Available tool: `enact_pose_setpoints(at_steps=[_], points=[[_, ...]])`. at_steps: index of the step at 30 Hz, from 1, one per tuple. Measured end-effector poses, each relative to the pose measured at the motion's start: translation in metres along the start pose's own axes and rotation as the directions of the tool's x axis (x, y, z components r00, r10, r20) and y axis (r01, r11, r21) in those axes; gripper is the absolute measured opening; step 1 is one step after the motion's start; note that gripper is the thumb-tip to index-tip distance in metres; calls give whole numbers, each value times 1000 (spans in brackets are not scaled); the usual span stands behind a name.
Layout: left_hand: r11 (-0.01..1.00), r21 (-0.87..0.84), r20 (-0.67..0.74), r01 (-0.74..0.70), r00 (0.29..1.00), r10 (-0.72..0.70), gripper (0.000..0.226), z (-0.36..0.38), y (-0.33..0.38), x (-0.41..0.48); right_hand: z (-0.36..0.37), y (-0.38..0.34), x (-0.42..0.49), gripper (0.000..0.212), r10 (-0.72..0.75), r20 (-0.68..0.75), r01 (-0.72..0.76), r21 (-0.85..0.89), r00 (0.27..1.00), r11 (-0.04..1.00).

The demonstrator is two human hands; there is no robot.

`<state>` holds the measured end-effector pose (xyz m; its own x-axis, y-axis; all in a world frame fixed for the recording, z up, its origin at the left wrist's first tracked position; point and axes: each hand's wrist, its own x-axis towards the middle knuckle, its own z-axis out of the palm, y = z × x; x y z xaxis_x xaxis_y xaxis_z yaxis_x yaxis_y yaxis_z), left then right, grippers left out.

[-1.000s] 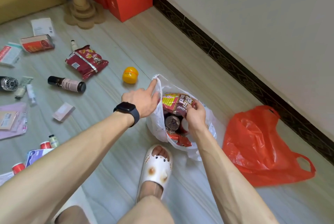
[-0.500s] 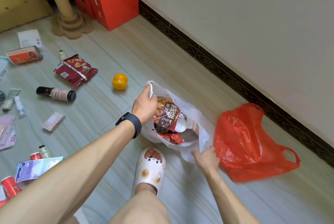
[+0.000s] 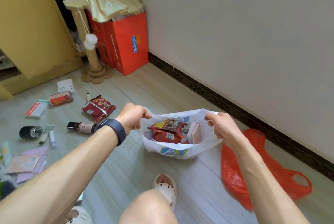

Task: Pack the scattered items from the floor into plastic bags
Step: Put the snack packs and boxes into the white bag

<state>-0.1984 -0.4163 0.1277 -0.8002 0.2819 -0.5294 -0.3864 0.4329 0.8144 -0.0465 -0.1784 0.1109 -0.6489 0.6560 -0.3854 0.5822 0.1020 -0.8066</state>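
A: Where is the white plastic bag [image 3: 173, 151]?

B: It sits on the floor [image 3: 144, 89], just ahead of a cream slipper [image 3: 165, 189]. The person holds its mouth wide open between both hands.

A: How do the hands grip it?

B: The left hand [image 3: 132, 118], with a dark watch [image 3: 114, 130] on its wrist, has its fingers curled round the rim at nine o'clock of the bag. The right hand [image 3: 220, 127] pinches the rim at three o'clock.

A: What does the bag look like?

B: It is thin, white and crinkled, with a blue and green print on its near side. Inside lie red snack packets [image 3: 166, 131], and a pale pink box [image 3: 194, 132] stands on edge at their three o'clock side.

A: And the other bag?

B: A red plastic bag [image 3: 231, 173] lies flat on the floor at four o'clock of the white one, partly behind the right forearm, with its handle loops toward the wall.

A: What lies loose on the floor?

B: From nine to ten o'clock of the white bag: a red snack pack [image 3: 98, 108], a dark bottle [image 3: 81, 127] on its side, a small black fan [image 3: 30, 132], a red tin [image 3: 60, 98] and pink booklets [image 3: 25, 164]. At eleven o'clock red gift bags [image 3: 126, 42] stand against the wall beside a cardboard scratching post [image 3: 90, 57]
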Motion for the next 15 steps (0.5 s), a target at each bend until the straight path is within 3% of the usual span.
enact_pose_setpoints(at_steps=[4, 8, 10, 12, 15], points=[[976, 206, 109, 70, 990, -94, 19, -2, -27, -7, -1, 28, -9, 17, 132, 69, -118, -181, 989, 976], [996, 53, 125, 66, 990, -72, 8, -2, -9, -12, -13, 28, -19, 23, 60, -34, -60, 5, 998, 998], [997, -41, 104, 67, 993, -63, 9, -4, -2, -10, -15, 25, -14, 20, 46, -123, -44, 19, 991, 999], [998, 22, 72, 60, 996, -62, 20, -5, -9, -8, -12, 31, -8, 22, 73, -156, -88, -93, 985, 992], [987, 157, 72, 34, 996, -46, 43, -3, -34, -5, 1, 47, -4, 22, 122, -75, -140, -325, 990, 935]])
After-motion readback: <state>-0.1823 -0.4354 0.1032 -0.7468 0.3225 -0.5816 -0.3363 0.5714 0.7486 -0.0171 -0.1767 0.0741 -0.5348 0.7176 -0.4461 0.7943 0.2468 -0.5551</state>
